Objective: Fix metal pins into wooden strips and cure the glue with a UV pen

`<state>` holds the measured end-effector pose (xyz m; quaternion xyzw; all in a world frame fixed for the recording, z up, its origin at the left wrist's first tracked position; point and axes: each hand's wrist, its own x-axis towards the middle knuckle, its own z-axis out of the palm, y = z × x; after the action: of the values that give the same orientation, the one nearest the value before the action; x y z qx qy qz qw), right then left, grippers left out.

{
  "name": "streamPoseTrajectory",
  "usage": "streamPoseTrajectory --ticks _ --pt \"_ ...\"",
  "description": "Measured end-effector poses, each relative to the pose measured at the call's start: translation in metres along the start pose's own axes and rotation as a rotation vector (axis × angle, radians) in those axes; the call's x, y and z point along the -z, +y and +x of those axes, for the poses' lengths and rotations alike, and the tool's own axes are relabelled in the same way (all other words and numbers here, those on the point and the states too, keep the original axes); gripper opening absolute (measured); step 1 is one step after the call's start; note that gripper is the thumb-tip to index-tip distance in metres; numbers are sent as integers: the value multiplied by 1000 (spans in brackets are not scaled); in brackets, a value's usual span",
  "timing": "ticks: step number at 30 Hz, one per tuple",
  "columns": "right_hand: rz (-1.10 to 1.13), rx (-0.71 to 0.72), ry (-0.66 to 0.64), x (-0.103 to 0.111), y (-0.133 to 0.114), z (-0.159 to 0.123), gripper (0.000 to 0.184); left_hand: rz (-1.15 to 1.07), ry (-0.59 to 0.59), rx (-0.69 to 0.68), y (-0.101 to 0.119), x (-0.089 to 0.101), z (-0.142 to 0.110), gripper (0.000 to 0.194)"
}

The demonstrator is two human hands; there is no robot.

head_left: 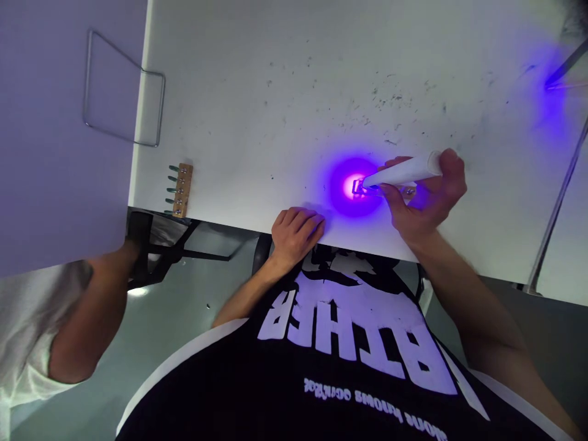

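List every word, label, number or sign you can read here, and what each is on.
"ATHER": large pale letters on the black shirt, upside down in view; a partial mark stands before the A.
"knows": smaller line on the same shirt; its other words are too distorted to read surely.
White tool in the right hand: no readable lettering.

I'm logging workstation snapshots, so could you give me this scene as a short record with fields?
left hand: resting at the table's near edge, nothing visible in it
right hand: gripping a white handheld device
light: violet glow on the white table, around the device's tip
left side: wooden strip with green pieces; bent metal wire frame
nearby: another person's arm, lower left
unclear: small item at the tip, washed out by light
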<state>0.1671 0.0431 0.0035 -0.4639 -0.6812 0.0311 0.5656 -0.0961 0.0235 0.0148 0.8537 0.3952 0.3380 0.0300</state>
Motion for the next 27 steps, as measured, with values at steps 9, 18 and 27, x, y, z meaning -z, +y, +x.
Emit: streamPoseTrajectory --ticks 9,18,27 --pt "30 71 41 1 -3 5 86 11 13 -6 1 0 0 7" --pt "-37 18 70 0 5 0 84 11 20 -15 1 -1 0 10" --pt "24 50 57 0 -1 5 87 4 19 -14 1 -1 0 11"
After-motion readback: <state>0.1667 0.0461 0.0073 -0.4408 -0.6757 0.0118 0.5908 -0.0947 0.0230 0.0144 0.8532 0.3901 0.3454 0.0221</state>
